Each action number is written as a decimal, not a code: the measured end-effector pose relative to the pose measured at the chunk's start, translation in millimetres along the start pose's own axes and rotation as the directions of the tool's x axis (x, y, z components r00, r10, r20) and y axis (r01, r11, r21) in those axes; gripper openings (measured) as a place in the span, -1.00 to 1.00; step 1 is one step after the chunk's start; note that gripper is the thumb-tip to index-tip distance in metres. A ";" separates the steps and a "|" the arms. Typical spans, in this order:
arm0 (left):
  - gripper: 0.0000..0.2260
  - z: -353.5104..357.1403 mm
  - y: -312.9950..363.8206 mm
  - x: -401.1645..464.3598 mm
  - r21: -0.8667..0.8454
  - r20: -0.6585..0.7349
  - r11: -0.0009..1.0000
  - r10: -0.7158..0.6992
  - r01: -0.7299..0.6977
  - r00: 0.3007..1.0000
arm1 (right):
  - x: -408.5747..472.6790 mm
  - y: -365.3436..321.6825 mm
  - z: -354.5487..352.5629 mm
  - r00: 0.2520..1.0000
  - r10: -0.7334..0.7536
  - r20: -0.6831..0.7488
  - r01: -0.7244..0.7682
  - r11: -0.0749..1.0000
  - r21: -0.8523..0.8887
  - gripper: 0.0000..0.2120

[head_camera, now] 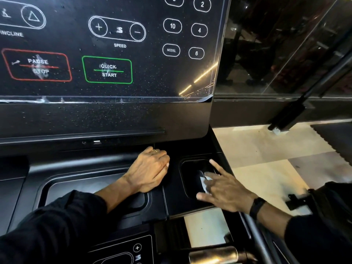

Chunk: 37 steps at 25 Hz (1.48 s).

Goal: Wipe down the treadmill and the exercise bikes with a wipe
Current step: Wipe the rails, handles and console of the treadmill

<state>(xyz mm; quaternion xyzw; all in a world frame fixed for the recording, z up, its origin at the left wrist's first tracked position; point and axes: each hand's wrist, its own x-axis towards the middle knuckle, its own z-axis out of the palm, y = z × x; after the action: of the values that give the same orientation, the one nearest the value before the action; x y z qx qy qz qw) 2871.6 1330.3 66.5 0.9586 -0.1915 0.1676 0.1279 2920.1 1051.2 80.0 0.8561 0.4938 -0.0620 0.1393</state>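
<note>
Over the small cup pocket (192, 168) at the right end of the treadmill (114, 119) console, the right hand (224, 189) spreads wide, fingers straight, pressing a crumpled white wipe (204, 181) down into the pocket's dark hollow. A black band (257, 206) circles that wrist. Just left of it, the left hand (150, 170) rests on the ledge between the pocket and a wider shallow tray (62, 187), its fingers curled over the raised bar behind the tray; whether they truly grip it cannot be told. A ring (154, 150) shows on one finger, and a dark sleeve (47, 225) covers the arm.

Farther off, the upright control panel (106, 54) rises, black and speckled with dust and pale smears. It carries a green QUICK START box (107, 70), a red PAUSE STOP box (37, 65), a SPEED pad and numbered buttons. At the near edge sits a smaller plus button (137, 247) and a metal handle (215, 254).

To the right, a dark glass wall (285, 44) reflects streaks of light, above a pale tiled floor (266, 149).
</note>
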 end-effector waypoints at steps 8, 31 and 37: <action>-0.79 2.6 -0.5 0.1 0.001 -0.007 1.000 -0.015 0.015 1.000 | 21.1 -43.5 3.0 0.886 0.428 0.175 -0.405 0.532 0.744 -0.44; -0.76 -0.4 0.7 0.4 0.037 0.009 0.999 -0.023 0.022 1.000 | 34.9 -35.1 -12.0 0.819 0.288 0.495 -0.563 0.569 0.600 -0.19; -0.76 -1.0 1.2 0.7 0.038 -0.004 0.999 -0.016 0.016 1.000 | 37.1 -74.3 -37.7 0.770 0.410 0.489 -0.626 0.635 0.453 -0.04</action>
<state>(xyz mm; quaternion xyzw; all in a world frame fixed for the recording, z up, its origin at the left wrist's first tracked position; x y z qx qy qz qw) 2871.5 1329.3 68.0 0.9620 -0.1801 0.1722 0.1113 2873.5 1128.5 93.7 0.9366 0.1451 -0.3163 -0.0402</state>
